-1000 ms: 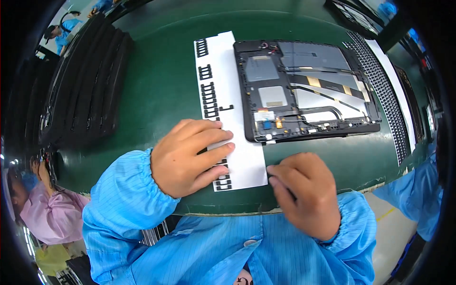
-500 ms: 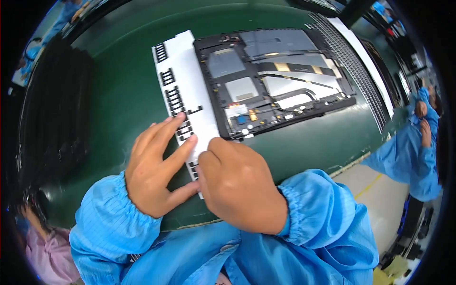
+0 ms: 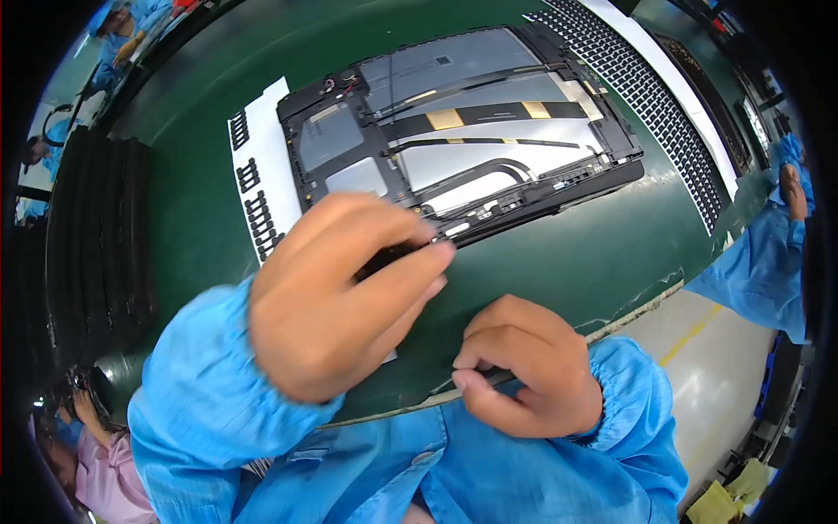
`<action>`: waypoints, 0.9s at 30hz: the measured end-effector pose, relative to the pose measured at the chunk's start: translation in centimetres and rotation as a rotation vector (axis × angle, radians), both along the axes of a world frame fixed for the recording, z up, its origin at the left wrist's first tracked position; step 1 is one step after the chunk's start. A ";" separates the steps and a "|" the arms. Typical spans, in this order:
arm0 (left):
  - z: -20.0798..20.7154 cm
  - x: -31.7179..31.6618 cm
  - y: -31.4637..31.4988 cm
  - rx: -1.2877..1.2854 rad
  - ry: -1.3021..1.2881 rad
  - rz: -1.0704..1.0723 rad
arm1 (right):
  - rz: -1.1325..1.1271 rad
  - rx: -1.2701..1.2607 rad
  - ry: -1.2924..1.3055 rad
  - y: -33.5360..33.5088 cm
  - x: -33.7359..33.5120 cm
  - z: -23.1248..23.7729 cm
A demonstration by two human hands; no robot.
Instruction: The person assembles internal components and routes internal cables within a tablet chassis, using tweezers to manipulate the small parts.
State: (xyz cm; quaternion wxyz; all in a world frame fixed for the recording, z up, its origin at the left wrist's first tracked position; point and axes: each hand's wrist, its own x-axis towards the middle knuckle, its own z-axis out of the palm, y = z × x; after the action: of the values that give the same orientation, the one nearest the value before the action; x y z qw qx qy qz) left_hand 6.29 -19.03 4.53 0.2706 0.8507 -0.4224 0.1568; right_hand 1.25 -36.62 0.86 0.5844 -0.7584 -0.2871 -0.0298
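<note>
My left hand (image 3: 336, 301) is over the near left corner of an opened laptop-like device (image 3: 489, 166), covering part of it. Its fingers are bent and the tips draw together, slightly smeared; whatever lies between them is too small to make out. My right hand (image 3: 532, 371) is curled near the table's front edge, thumb close to the bent forefinger, with no nameable thing showing there. The device lies with its insides up, showing grey panels and black strips. Under its left side is a white sheet of black stickers (image 3: 257, 188), partly hidden by my left hand.
The green table (image 3: 201, 175) has a worn front edge. Black padded slabs (image 3: 96, 236) are stacked at the left. A long sheet of small black pieces (image 3: 646, 105) lies right of the device. Other people in blue (image 3: 755, 271) and pink (image 3: 113, 476) are at the sides.
My left hand has moved from the sticker sheet to the device's near corner, its fingers drawing in. My right hand has gone right and nearer, off the sheet. My view has shifted.
</note>
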 end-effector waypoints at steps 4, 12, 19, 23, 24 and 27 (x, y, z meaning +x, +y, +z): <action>-1.7 1.9 -2.2 -0.013 -0.040 -0.022 | 0.012 0.057 -0.073 -0.3 0.0 -0.6; -0.8 1.8 -3.2 0.075 0.019 0.049 | 0.030 0.084 -0.170 -0.4 -0.1 -1.8; -1.6 0.9 -2.2 0.170 -0.168 -0.012 | 0.033 0.109 -0.128 -1.5 -0.1 -1.4; -1.5 0.9 -1.7 0.281 -0.222 -0.080 | 0.040 0.142 -0.113 -1.6 0.1 -1.4; -1.4 1.0 -1.6 0.292 -0.224 -0.095 | 0.037 0.142 -0.121 -1.5 0.1 -1.4; -1.2 1.1 -1.5 0.321 -0.217 -0.114 | 0.053 0.140 -0.117 -1.6 0.2 -1.1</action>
State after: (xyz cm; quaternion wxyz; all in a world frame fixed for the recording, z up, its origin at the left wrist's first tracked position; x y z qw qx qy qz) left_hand 7.34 -20.56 3.29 0.0930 0.8358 -0.5160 0.1629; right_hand 1.41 -38.20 -0.25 0.6189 -0.7047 -0.3380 -0.0783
